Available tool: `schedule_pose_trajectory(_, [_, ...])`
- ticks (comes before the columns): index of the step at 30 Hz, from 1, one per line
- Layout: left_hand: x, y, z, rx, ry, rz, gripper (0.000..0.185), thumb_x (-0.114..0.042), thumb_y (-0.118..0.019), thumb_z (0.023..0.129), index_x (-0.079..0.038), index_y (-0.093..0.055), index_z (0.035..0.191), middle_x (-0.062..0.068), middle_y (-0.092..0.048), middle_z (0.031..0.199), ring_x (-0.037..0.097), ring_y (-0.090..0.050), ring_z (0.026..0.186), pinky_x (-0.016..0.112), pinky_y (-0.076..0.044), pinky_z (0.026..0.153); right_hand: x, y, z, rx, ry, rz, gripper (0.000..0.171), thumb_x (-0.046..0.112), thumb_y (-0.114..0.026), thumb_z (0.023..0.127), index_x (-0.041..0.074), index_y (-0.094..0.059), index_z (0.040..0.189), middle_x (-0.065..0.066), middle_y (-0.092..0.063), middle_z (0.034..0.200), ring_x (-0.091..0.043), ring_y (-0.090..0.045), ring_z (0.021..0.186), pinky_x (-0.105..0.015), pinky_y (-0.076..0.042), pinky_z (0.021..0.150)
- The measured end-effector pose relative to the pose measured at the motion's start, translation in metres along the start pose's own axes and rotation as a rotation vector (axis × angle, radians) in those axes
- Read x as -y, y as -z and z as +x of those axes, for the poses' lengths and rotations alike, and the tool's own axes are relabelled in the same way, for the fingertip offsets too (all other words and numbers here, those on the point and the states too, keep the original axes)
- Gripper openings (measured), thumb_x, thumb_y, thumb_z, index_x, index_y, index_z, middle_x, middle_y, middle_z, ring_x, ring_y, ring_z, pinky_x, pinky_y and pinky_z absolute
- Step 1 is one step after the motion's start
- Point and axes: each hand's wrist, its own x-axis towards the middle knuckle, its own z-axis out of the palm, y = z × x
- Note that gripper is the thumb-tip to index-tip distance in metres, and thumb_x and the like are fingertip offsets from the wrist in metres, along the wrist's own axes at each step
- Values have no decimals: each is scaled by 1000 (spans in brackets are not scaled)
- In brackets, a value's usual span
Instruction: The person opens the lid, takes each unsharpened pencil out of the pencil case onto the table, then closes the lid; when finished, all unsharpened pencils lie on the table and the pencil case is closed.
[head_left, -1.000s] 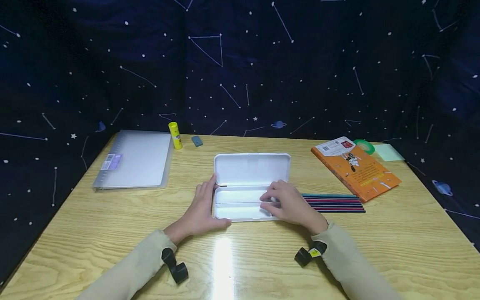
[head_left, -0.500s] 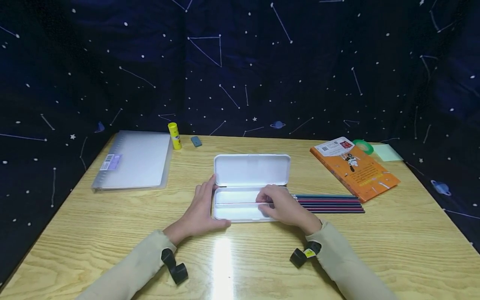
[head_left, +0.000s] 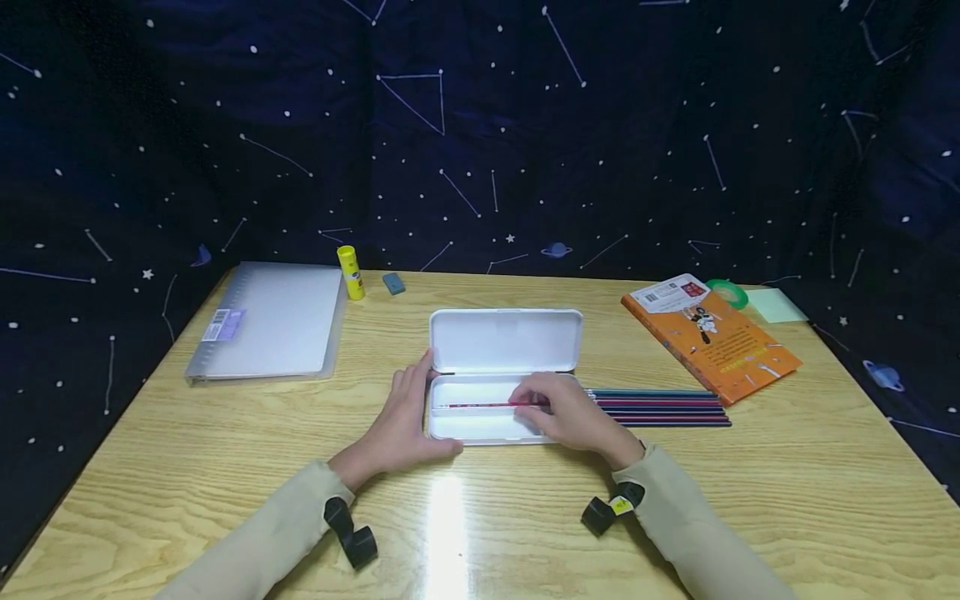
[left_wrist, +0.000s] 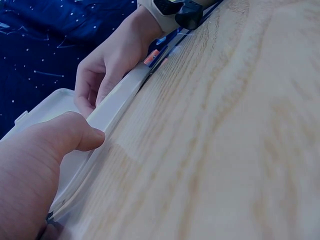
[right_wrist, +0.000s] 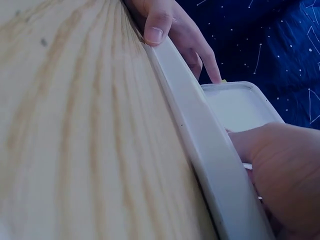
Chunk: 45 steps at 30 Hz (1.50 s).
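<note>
An open white pencil case (head_left: 506,340) lies mid-table with its lid tipped back. My left hand (head_left: 405,412) rests against the case's left end, fingers straight along the side. Its thumb (left_wrist: 80,137) is on the front wall (left_wrist: 117,105). My right hand (head_left: 562,412) reaches into the tray's right half. It pinches a red pencil (head_left: 480,405) that lies lengthwise in the tray. Several coloured pencils (head_left: 660,407) lie in a row on the table just right of the case. In the right wrist view the case's front wall (right_wrist: 200,135) hides the pencil.
A translucent binder (head_left: 270,317) lies at the back left, with a yellow glue stick (head_left: 350,271) and a grey eraser (head_left: 393,283) beside it. An orange book (head_left: 708,333), green tape (head_left: 729,292) and a pale sticky note (head_left: 778,304) sit at the back right. A dark starry cloth surrounds the table.
My right hand has slid a little to the left over the tray, and the pencil in it now shows red along the tray. The left hand and the case have stayed put.
</note>
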Motion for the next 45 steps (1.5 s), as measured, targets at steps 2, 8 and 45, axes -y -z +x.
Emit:
schedule_pose_trajectory(2, [0, 0, 0, 1, -2, 0, 127, -39, -84, 59, -6, -7, 155, 8, -42, 133, 22, -33, 120, 43, -38, 101, -1, -1, 0, -16, -18, 31, 10, 10, -68, 89, 15, -69, 96, 7, -63, 85, -7, -50, 74, -23, -45, 70])
schedule_pose_trajectory(8, [1, 1, -2, 10, 0, -2, 127, -39, -84, 59, -6, -7, 155, 9, -42, 134, 23, -33, 120, 43, -38, 100, -1, -1, -3, -137, 30, 57, 11, 7, -68, 88, 15, -69, 96, 6, -62, 86, -8, -50, 79, -24, -46, 71])
schedule_pose_trajectory(45, [1, 1, 0, 7, -4, 1, 127, -40, -83, 61, -7, -5, 155, 8, -40, 134, 24, -32, 121, 45, -37, 102, -65, 79, -147, -337, -163, -208, 33, -6, -81, 67, 24, -73, 78, 12, -60, 77, -3, -44, 71, -18, -34, 60])
